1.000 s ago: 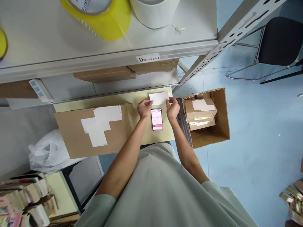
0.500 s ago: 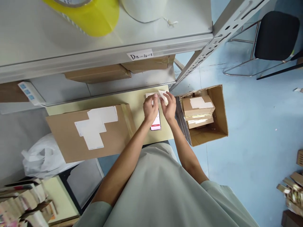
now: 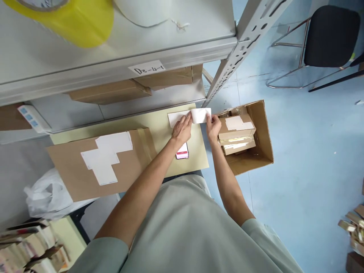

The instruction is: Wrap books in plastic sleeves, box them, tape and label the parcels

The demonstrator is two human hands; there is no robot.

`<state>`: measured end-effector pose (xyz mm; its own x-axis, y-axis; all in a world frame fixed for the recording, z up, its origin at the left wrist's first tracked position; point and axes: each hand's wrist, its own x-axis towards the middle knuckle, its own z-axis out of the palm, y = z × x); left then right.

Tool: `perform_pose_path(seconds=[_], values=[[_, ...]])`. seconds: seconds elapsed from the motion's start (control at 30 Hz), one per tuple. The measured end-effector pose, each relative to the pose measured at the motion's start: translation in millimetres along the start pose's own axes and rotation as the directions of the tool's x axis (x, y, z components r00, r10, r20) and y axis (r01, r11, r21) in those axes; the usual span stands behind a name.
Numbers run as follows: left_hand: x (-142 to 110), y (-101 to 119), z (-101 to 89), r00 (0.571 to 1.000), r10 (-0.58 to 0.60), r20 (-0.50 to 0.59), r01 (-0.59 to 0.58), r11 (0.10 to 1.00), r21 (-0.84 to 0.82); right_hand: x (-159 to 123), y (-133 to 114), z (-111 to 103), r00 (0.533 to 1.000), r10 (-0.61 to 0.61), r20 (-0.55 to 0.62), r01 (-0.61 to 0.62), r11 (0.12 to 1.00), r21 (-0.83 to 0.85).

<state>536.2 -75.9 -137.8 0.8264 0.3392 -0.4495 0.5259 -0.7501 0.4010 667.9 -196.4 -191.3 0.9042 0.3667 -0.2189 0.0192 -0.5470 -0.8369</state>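
Note:
My left hand lies over a white paper label on the pale yellow tabletop, fingers stretched out and tips pressing at the fold. My right hand pinches the end of a folded-back white strip that reaches past the table's right edge. Whether the strip is the label or its backing, I cannot tell. Below my left hand lies a phone with a lit screen, partly covered by the hand. To the left, a large cardboard box bears several overlapping white labels.
An open carton holding small labelled boxes stands right of the table. A metal shelf with yellow tape overhangs the back. A black chair stands far right; a white plastic bag lies at left.
My hands came together over the white paper, then moved apart. My right hand drew the folded strip rightward, while my left settled on the label. The view shifted somewhat.

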Motion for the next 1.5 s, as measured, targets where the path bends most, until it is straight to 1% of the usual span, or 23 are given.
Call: perform_pose_path(seconds=[0.1, 0.17, 0.27, 0.37, 0.43, 0.47, 0.53, 0.57, 0.63, 0.67, 0.7, 0.73, 0.77, 0.8, 0.83, 0.9, 0.97, 1.07, 1.13, 1.23, 1.37, 1.5], values=[[4, -2, -1.1, 1.0, 0.001, 0.027, -0.002, 1.0, 0.012, 1, 7, 8, 0.995, 0.1, 0.018, -0.101, 0.993, 0.061], [7, -5, -0.9, 0.998, -0.005, 0.062, 0.003, 1.0, 0.017, -3, 13, 7, 0.985, 0.175, 0.008, -0.175, 0.979, 0.101], [11, -9, 0.4, 0.995, -0.003, 0.095, 0.001, 1.0, 0.021, -13, 24, -7, 0.958, 0.283, -0.05, -0.276, 0.954, 0.12], [17, -12, 0.7, 0.996, -0.017, 0.091, 0.019, 0.999, -0.029, -28, 32, -29, 0.931, 0.343, -0.121, -0.327, 0.935, 0.138], [22, -10, -1.3, 0.995, -0.048, 0.087, 0.058, 0.992, -0.116, -40, 33, -44, 0.93, 0.334, -0.152, -0.313, 0.938, 0.149], [24, -8, -3.0, 0.994, -0.07, 0.083, 0.084, 0.98, -0.182, -46, 31, -50, 0.938, 0.309, -0.159, -0.287, 0.947, 0.147], [22, -2, -7.7, 0.988, -0.142, 0.061, 0.154, 0.917, -0.368, -59, 23, -61, 0.963, 0.211, -0.167, -0.191, 0.973, 0.126], [18, 3, -10.3, 0.983, -0.179, 0.049, 0.181, 0.873, -0.453, -67, 18, -65, 0.977, 0.135, -0.164, -0.119, 0.987, 0.104], [-1, 13, -15.5, 0.97, -0.24, 0.035, 0.21, 0.76, -0.615, -82, 6, -72, 0.989, -0.066, -0.133, 0.074, 0.996, 0.058], [-16, 19, -18.1, 0.966, -0.254, 0.036, 0.21, 0.7, -0.682, -90, -1, -76, 0.979, -0.178, -0.101, 0.183, 0.982, 0.042], [-33, 25, -20.8, 0.963, -0.267, 0.045, 0.204, 0.604, -0.77, -98, -8, -79, 0.957, -0.285, -0.063, 0.287, 0.957, 0.035], [-52, 31, -23.7, 0.96, -0.272, 0.057, 0.188, 0.482, -0.856, -106, -14, -82, 0.927, -0.376, -0.023, 0.376, 0.926, 0.04], [-72, 36, -27.0, 0.956, -0.286, 0.07, 0.178, 0.372, -0.911, -114, -21, -85, 0.896, -0.443, 0.016, 0.442, 0.895, 0.053], [-92, 42, -30.7, 0.948, -0.308, 0.076, 0.171, 0.294, -0.94, -123, -27, -88, 0.872, -0.487, 0.055, 0.483, 0.872, 0.074], [-112, 46, -34.8, 0.942, -0.329, 0.069, 0.155, 0.245, -0.957, -130, -34, -91, 0.854, -0.511, 0.093, 0.503, 0.858, 0.105], [-147, 52, -44.0, 0.937, -0.344, 0.059, 0.131, 0.191, -0.973, -144, -47, -95, 0.834, -0.525, 0.167, 0.495, 0.847, 0.192], [-176, 55, -53.5, 0.941, -0.337, 0.035, 0.093, 0.156, -0.983, -155, -61, -98, 0.817, -0.528, 0.23, 0.464, 0.84, 0.281], [-211, 55, -65.9, 0.936, -0.351, 0.0, 0.046, 0.122, -0.991, -167, -81, -101, 0.798, -0.546, 0.255, 0.451, 0.822, 0.349], [-232, 56, -71.9, 0.922, -0.386, -0.011, 0.043, 0.131, -0.99, -172, -94, -103, 0.777, -0.577, 0.251, 0.474, 0.8, 0.369], [-258, 62, -78.4, 0.913, -0.408, -0.034, 0.037, 0.166, -0.985, -177, -112, -108, 0.727, -0.633, 0.265, 0.523, 0.761, 0.384], [-282, 76, -87.0, 0.908, -0.411, -0.083, 0.011, 0.22, -0.975, -180, -130, -116, 0.675, -0.688, 0.268, 0.58, 0.718, 0.383], [-292, 90, -95.6, 0.884, -0.453, -0.117, 0.008, 0.264, -0.965, -185, -137, -125, 0.65, -0.701, 0.292, 0.603, 0.71, 0.363]])
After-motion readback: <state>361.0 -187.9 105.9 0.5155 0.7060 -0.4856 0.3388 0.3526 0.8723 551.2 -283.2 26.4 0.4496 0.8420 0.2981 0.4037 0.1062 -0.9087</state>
